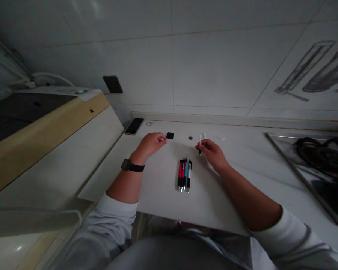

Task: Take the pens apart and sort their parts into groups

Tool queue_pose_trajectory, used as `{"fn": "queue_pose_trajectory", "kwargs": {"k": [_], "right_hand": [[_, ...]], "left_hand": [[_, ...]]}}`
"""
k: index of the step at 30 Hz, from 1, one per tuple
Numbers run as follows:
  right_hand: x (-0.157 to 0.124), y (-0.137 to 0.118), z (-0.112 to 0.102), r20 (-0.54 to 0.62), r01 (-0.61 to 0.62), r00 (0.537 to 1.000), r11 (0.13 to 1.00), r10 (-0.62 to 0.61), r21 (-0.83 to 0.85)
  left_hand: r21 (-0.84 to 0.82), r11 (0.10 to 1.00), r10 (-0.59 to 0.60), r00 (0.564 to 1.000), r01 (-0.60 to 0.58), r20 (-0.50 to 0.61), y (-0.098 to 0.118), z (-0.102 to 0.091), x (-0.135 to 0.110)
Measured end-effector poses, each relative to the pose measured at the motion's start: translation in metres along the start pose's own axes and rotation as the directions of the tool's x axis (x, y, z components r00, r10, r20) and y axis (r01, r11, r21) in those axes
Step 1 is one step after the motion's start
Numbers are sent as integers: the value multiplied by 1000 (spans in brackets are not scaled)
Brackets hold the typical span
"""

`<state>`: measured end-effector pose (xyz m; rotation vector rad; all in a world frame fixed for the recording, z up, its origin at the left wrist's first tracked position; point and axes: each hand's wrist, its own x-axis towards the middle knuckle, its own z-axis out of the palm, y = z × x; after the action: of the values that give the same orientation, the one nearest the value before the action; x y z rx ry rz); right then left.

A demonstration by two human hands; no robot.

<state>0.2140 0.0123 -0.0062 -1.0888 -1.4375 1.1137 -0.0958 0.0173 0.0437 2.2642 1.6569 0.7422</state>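
Observation:
My left hand [151, 144], with a black watch on its wrist, rests on the white counter [163, 195], fingers curled, pinching something small and pale beside a cluster of small black parts [169, 135]. My right hand [211, 152] is closed on a thin white pen refill [200, 140] with a dark tip, held nearly upright. Between the hands lies a row of several assembled pens [184, 174], two red, one blue, one white, side by side. A tiny black piece [190, 138] and small white pieces [204, 135] lie beyond them.
A phone [134, 126] lies at the counter's back left near a small ring [149, 123]. A gas hob [321, 168] fills the right side. A cream and yellow appliance [53, 127] stands at the left. Tiled wall behind.

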Motion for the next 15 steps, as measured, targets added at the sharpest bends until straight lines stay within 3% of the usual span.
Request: {"fn": "queue_pose_trajectory", "kwargs": {"k": [3,7,11,15], "right_hand": [[-5,-11,6,34,-54,998,969,47,241],[-12,-16,14,77,-126,992,901,103,415],[-13,-9,22,139,-161,984,868,108,469],[-10,-3,25,110,-124,990,912,88,391]], "left_hand": [[-203,968,131,988,-146,-84,40,29,-3],[-296,926,202,969,-235,-140,81,65,-12],[-393,892,187,973,-224,-132,91,81,-14],[-434,875,186,976,-216,-110,84,81,-10]]}}
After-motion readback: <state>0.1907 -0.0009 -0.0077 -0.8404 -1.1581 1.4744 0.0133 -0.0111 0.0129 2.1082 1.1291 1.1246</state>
